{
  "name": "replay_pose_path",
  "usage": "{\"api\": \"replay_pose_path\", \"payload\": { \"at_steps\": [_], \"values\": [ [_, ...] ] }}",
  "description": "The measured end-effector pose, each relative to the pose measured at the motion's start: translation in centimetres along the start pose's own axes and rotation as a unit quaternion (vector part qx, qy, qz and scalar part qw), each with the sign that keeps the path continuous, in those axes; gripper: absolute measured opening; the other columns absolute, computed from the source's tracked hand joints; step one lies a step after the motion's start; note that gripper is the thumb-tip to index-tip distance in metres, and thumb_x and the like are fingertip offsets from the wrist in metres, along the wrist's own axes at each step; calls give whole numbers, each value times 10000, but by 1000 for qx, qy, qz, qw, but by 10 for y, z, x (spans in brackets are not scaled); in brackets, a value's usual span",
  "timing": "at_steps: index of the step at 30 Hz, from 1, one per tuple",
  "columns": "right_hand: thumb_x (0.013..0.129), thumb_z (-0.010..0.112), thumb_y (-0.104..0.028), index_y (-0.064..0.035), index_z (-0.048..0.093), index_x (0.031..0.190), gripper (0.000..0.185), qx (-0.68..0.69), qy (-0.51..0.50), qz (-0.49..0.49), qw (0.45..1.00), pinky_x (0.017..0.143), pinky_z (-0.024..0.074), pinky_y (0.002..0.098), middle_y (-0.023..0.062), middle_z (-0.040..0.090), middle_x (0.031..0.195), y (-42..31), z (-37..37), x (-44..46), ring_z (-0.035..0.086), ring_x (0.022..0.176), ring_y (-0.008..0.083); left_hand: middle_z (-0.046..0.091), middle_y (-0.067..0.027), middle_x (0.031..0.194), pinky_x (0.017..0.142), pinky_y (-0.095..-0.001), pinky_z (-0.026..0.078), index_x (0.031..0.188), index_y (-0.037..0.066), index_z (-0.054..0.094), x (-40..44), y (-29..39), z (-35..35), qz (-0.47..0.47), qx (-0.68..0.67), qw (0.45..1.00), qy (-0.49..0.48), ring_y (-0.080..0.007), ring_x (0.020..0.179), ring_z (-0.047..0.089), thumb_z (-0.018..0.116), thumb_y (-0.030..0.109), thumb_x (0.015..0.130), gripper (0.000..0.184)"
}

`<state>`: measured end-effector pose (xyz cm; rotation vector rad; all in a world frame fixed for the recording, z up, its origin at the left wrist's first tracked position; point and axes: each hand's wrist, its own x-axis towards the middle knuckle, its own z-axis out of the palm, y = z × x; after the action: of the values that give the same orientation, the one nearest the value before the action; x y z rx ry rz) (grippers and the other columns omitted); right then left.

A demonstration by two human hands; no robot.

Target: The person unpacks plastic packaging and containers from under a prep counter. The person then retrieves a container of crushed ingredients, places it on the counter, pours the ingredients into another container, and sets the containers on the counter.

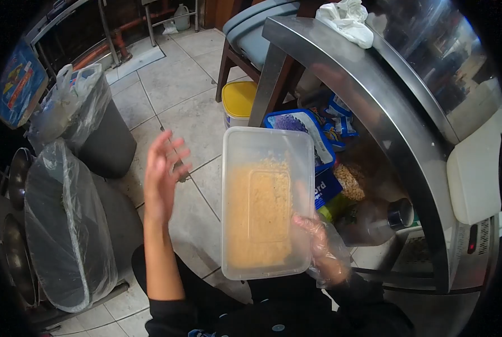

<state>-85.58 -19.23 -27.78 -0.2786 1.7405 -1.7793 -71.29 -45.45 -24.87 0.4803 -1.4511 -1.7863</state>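
A clear rectangular plastic container (301,146) with a lid shows a tan, crumbly powder inside. My right hand (318,238), in a thin clear plastic glove, grips the container at its right side; some of its fingers are hidden behind it. Bare and raised to the left of the container, my left hand (165,174) touches nothing. Its fingers are spread apart and slightly blurred.
Lined grey bins (107,140) stand at left beside several metal pans (17,253). A steel table (369,84) curves along the right, with a yellow-lidded tub (239,99), a blue-edged tub (301,129) and a large brown bottle (369,222) beneath or beside it.
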Motion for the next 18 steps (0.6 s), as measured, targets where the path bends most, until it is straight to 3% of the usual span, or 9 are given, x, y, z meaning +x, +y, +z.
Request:
{"api": "replay_pose_path", "payload": {
  "at_steps": [3, 4, 6, 7, 9, 12, 14, 16, 18],
  "values": [
    [797, 622, -144, -7, 475, 1195, 446, 328, -68, 123, 934, 838, 448, 313, 73, 555, 1048, 3, 6, 5, 538, 961, 160, 470, -124, 1223, 906, -353, 384, 1303, 74, 400, 36, 40, 25, 88, 64, 994, -1, -226, 1106, 459, 550, 425, 815, 619],
    [797, 622, -144, -7, 475, 1195, 446, 332, -68, 122, 933, 838, 448, 313, 73, 555, 1048, -1, 9, 3, 538, 961, 160, 477, -113, 1221, 922, -363, 370, 1287, 82, 422, 49, 44, 37, 158, 120, 980, -19, -236, 1121, 451, 565, 368, 819, 567],
    [814, 621, -184, -48, 391, 1291, 547, 49, -77, 163, 982, 849, 451, 326, 107, 535, 1114, -17, 19, -5, 525, 1000, 164, 487, -98, 1216, 962, -393, 332, 1243, 105, 475, 70, 60, 65, 294, 264, 915, -76, -265, 1156, 429, 594, 293, 812, 485],
    [810, 644, -224, -92, 249, 1389, 713, 26, -97, 149, 984, 881, 436, 337, 120, 501, 1170, -15, 25, -9, 500, 1054, 181, 490, -94, 1213, 987, -413, 308, 1215, 120, 505, 79, 71, 81, 360, 345, 860, -110, -284, 1176, 414, 607, 275, 802, 453],
    [808, 651, -239, -95, 189, 1409, 772, 15, -101, 152, 983, 894, 426, 337, 126, 475, 1206, -33, 35, -12, 484, 1078, 195, 490, -109, 1204, 1012, -441, 270, 1164, 137, 548, 96, 82, 111, 408, 390, 812, -149, -315, 1193, 391, 604, 300, 799, 403],
    [796, 673, -268, -98, 108, 1435, 869, 16, -101, 179, 979, 936, 395, 334, 145, 413, 1296, -73, 45, -27, 441, 1146, 239, 508, -100, 1126, 984, -441, 290, 1117, 129, 570, 116, 80, 133, 346, 418, 817, -194, -298, 1141, 436, 601, 289, 807, 351],
    [792, 679, -293, -83, 104, 1433, 887, 90, -74, 255, 960, 973, 362, 347, 168, 344, 1358, -102, 51, -48, 389, 1203, 257, 498, -84, 1172, 980, -453, 292, 1115, 101, 560, 119, 70, 129, 253, 430, 832, -242, -293, 1110, 451, 614, 245, 804, 347],
    [803, 668, -302, -72, 98, 1432, 879, 85, -79, 241, 964, 999, 330, 357, 172, 305, 1384, -103, 43, -69, 350, 1234, 256, 489, -89, 1172, 950, -455, 306, 1155, 95, 529, 104, 73, 130, 221, 408, 860, -213, -288, 1071, 453, 608, 152, 800, 368],
    [815, 657, -311, -62, 91, 1430, 872, 79, -83, 227, 967, 1025, 298, 366, 177, 267, 1410, -105, 41, -94, 312, 1265, 254, 484, -87, 1182, 949, -443, 305, 1190, 126, 510, 104, 106, 146, 256, 388, 863, -198, -288, 1115, 437, 600, 97, 773, 427]
  ]
}}
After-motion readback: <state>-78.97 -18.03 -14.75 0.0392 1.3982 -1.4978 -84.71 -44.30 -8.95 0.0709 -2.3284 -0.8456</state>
